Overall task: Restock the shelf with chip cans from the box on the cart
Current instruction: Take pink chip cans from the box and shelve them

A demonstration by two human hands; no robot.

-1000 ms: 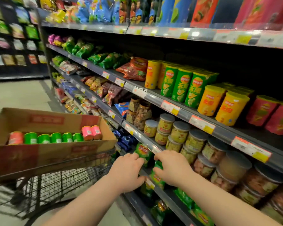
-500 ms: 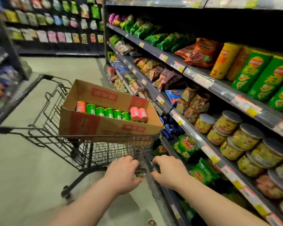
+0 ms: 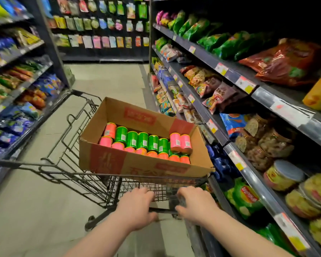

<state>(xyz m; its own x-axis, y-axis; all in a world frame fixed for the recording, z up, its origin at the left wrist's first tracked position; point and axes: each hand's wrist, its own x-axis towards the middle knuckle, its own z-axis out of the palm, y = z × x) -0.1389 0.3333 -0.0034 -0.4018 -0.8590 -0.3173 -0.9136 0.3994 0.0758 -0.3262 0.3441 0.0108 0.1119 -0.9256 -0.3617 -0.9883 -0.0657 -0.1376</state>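
An open cardboard box (image 3: pixel 137 168) sits on a black wire cart (image 3: pixel 70 164) in the aisle. Inside it lie several green chip cans (image 3: pixel 143 140) and pink chip cans (image 3: pixel 180 143), with more pink and orange ones along the near wall. My left hand (image 3: pixel 137 207) and my right hand (image 3: pixel 195 203) both curl over the cart's handle bar (image 3: pixel 163 210) at its near end. Neither hand holds a can. The shelf unit (image 3: pixel 248 158) stands close on the right of the cart.
The right shelves hold snack bags (image 3: pixel 217 93), lidded jars (image 3: pixel 282 177) and green chip bags (image 3: pixel 246 199) lower down. Another shelf unit (image 3: pixel 17 89) lines the left side. A wall of hanging packets (image 3: pixel 100 41) closes the far end. Tiled floor (image 3: pixel 107 82) runs ahead.
My hands have left the green bags on the low shelf and come back onto the cart handle. My view has swung left from the shelf to the cart and aisle.
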